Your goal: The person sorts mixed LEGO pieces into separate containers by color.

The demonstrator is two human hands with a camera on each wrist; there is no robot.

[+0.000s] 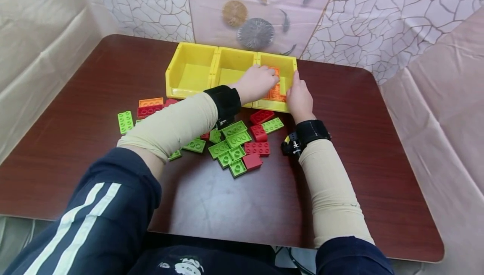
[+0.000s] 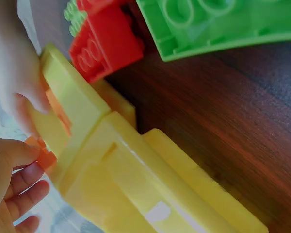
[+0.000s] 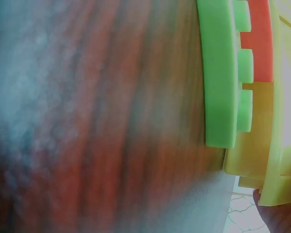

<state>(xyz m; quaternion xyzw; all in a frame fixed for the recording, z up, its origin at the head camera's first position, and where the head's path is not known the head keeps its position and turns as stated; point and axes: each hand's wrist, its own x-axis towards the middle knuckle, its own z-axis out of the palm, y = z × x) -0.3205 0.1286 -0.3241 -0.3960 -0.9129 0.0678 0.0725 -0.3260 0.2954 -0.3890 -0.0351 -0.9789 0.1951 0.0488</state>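
**Both hands at the right bin, orange bricks inside**

Left hand [image 1: 258,82] reaches over the front wall of the right bin [image 1: 293,66]; fingers curl down onto the orange bricks [image 1: 275,94] stacked inside. Whether they actually pinch a brick cannot be told: the head view hides the fingertips, and the left wrist view shows only fingers [image 2: 24,177] beside an orange corner. Right hand [image 1: 300,97] sits at the bin's right front corner, fingers up against the wall and rim; the thumb side is hidden, so a true grip cannot be confirmed.

Handling judgement: the bricks look like rigid moulded plastic, light, smooth-sided, not fragile. Studs on top give purchase; best taken by pinching the two long sides. The bin looks light enough to slide on the table [image 1: 378,140] if pushed.

Outward: middle bin [image 1: 231,67] and left bin [image 1: 189,71] stand joined in a row with the right one, both apparently bare. Loose green bricks [image 1: 230,140] and red bricks [image 1: 258,148] lie in front of the bins, under and between the forearms. One more orange brick [image 1: 150,102] lies at the far left of the pile.

Writing: none readable on bricks or bins.
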